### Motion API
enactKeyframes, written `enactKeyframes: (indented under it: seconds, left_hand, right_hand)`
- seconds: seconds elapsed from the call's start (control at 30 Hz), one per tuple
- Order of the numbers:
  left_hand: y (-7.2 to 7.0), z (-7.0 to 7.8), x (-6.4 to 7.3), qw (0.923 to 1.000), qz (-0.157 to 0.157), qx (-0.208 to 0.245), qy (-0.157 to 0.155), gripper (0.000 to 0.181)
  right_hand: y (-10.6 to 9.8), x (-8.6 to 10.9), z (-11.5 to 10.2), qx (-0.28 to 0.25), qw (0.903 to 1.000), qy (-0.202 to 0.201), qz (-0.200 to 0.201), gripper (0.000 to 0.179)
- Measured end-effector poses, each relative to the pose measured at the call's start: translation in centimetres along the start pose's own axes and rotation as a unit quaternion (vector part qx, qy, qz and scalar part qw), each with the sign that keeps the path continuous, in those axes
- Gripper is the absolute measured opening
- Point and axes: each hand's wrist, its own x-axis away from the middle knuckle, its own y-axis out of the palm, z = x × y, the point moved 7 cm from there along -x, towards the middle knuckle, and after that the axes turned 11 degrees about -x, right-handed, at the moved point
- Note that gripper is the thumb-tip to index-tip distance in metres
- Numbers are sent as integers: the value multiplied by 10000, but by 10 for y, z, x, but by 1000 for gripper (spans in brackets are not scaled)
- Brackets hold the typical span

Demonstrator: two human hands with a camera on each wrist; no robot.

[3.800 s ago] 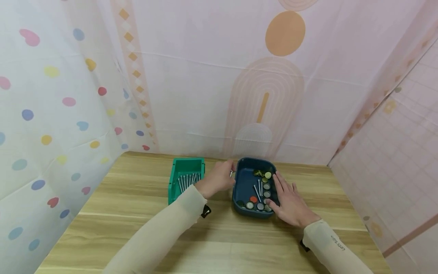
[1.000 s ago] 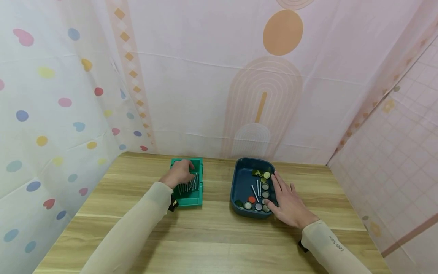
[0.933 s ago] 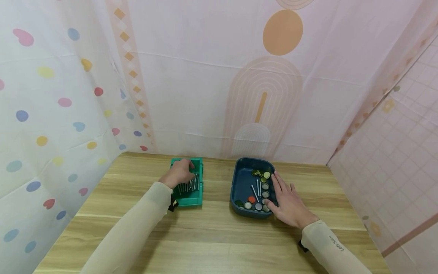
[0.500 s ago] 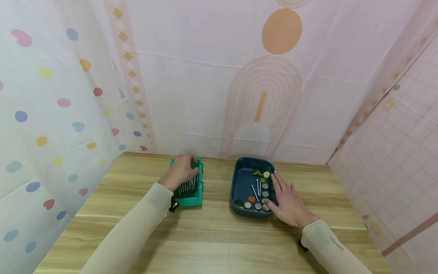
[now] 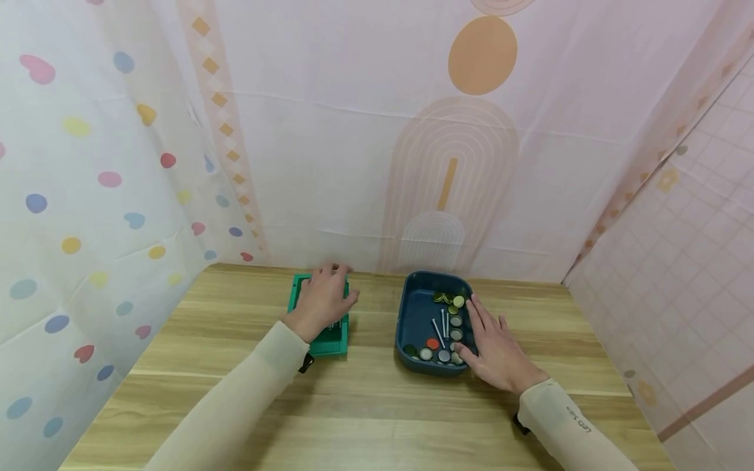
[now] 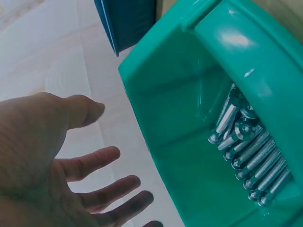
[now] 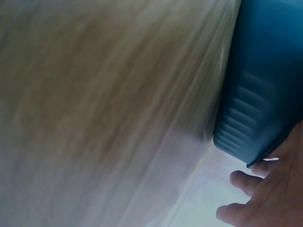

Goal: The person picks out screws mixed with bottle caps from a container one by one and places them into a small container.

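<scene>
My left hand (image 5: 323,301) hovers over the green bin (image 5: 328,347) with its fingers spread and nothing in them. In the left wrist view, several silver bolts (image 6: 258,158) with socket heads lie side by side against one wall of that bin, and the open fingers (image 6: 111,189) are beside its edge. My right hand (image 5: 497,347) rests along the right rim of the dark blue tray (image 5: 421,314), fingers fairly straight, the thumb reaching over the inside. Inside the tray lie a few bolts (image 5: 444,324) among bottle caps: gold caps (image 5: 458,301), silver caps (image 5: 444,355) and an orange cap (image 5: 432,343).
Both containers stand near the back of the wooden table (image 5: 377,405), with a strip of tabletop between them. A patterned cloth (image 5: 353,163) hangs right behind the table's back edge, and more cloth hangs at both sides.
Earlier my left hand pinched a bolt beside the blue tray, then reached into the green bin among the bolts. Now it has lifted slightly, fingers spread. The right hand has stayed on the tray.
</scene>
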Motion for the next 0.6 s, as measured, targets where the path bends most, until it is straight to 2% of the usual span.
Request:
enactKeyframes:
  seconds: [0.33,0.6]
  left_hand:
    - [13,24,1,9986,-223,-362,307,71]
    - [18,58,2,9967,-193,-396,683,75]
  right_hand:
    - [0,0,-1,-101,9999,20,20,96]
    - [1,0,1,-77,10000,5,23,96]
